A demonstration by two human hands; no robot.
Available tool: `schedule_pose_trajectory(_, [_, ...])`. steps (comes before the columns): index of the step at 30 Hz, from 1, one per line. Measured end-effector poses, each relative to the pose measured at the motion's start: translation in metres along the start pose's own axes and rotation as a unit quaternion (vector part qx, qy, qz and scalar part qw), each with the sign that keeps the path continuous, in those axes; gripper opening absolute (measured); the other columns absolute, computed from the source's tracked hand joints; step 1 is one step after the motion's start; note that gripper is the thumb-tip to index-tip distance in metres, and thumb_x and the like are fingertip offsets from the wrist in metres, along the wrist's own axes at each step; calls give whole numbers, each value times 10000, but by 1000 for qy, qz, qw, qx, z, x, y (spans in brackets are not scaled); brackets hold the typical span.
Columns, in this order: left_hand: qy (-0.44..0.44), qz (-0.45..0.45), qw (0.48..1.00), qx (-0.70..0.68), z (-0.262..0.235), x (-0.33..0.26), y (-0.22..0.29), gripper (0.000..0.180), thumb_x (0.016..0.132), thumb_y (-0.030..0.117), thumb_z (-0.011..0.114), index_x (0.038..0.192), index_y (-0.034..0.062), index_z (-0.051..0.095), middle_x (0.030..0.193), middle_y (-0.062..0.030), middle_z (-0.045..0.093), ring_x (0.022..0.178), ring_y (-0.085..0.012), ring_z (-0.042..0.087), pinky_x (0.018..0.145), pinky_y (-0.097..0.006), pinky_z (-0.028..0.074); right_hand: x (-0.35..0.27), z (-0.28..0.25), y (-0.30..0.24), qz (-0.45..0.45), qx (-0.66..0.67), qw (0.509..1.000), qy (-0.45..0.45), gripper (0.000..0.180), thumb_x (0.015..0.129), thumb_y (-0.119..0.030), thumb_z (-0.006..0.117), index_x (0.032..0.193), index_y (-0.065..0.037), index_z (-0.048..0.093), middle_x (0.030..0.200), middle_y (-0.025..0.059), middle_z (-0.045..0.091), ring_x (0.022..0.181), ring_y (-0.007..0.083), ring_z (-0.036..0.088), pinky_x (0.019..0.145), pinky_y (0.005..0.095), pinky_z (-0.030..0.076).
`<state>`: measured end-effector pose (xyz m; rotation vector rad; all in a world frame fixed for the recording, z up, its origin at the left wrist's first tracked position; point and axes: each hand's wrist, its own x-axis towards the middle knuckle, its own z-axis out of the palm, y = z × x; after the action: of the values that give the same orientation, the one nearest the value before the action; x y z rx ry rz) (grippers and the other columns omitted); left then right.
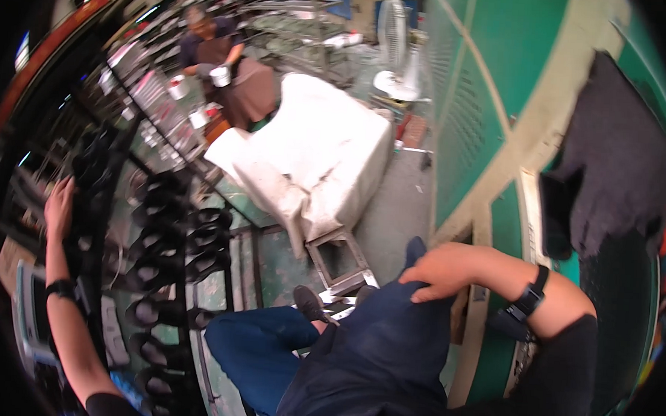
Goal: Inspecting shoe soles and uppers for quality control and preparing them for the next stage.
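Observation:
My left hand (60, 203) reaches out to the far left, beside a dark rack (112, 249) with black, shoe-like pieces (158, 240) in rows. Its fingertips meet dark shapes there, and blur hides whether they hold anything. My right hand (441, 271) rests on my thigh in dark blue trousers (386, 339). Its fingers are loosely spread, with nothing in them.
A white cloth (313, 147) drapes over a bulky form ahead, with a metal frame (338, 259) at its foot. Beyond sits a co-worker (220, 59). A white fan (397, 53) stands behind. Green machine panels (466, 102) and a hanging dark cloth (611, 147) line the right.

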<state>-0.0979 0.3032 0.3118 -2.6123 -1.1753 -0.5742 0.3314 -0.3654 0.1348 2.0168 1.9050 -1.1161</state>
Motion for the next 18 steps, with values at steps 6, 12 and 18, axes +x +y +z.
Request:
schedule_pose_trajectory(6, [-91,-108,989,40,-17,-15,42,670,1021,612,363,1138,55,716,1207,-109,681,1184,-318,607,1138,-500,318,-2,-7,-6,-18,10,999,29,553,935,-522,609,1324,-129,623,1098,209,710,1044,405,665,895,474,533])
schedule_pose_trajectory(12, [-25,-49,997,53,-23,-27,58,693,1010,651,326,1242,107,686,1141,-160,721,1225,-338,602,1165,-622,162,-3,-13,-13,-11,9,1000,13,573,935,-521,593,1341,-116,614,1179,183,697,1090,385,652,928,461,520])
schedule_pose_trajectory(18, [-34,-66,997,27,-26,-29,61,628,1014,633,330,1373,197,606,1251,-106,696,1270,-311,588,1179,-651,105,-4,-16,-15,8,5,1000,-13,601,947,-555,557,1382,-141,586,1231,180,680,1145,380,633,975,452,502])
